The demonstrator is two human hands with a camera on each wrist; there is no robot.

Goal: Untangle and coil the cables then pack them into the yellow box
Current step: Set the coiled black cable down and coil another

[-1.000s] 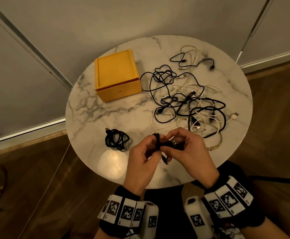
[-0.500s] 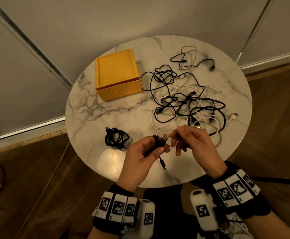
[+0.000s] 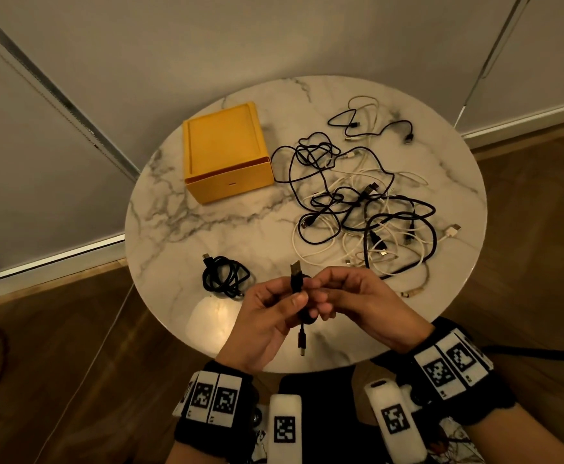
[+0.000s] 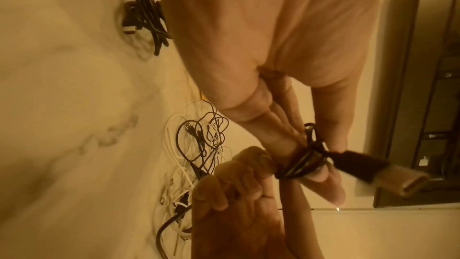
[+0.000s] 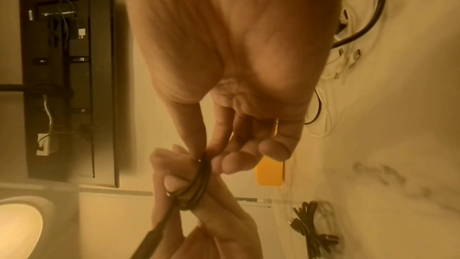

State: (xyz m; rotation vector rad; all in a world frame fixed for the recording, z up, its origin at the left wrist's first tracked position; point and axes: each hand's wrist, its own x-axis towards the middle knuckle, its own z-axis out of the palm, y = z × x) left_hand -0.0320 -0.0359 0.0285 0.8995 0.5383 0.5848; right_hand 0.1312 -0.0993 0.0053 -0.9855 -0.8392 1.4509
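Note:
Over the table's near edge my left hand [image 3: 294,301] grips a short black cable [image 3: 296,283] wound in small loops round its fingers [image 4: 323,180]. The USB plug [image 3: 295,268] sticks up and a small plug [image 3: 302,346] hangs below. My right hand [image 3: 319,294] pinches the loops [image 5: 199,176] from the right. The yellow box [image 3: 227,152] sits closed at the back left. A tangle of black and white cables [image 3: 364,209] covers the table's right half. One coiled black cable [image 3: 225,277] lies left of my hands.
The round marble table [image 3: 180,229] stands against a grey wall, with wooden floor around it. Two loose cables [image 3: 371,123] lie at the far right edge. A white plug [image 3: 453,230] nears the right rim. Bare marble lies between the box and the coiled cable.
My right hand, briefly apart from the left, has come back onto the loops. The USB plug now points up above my left thumb.

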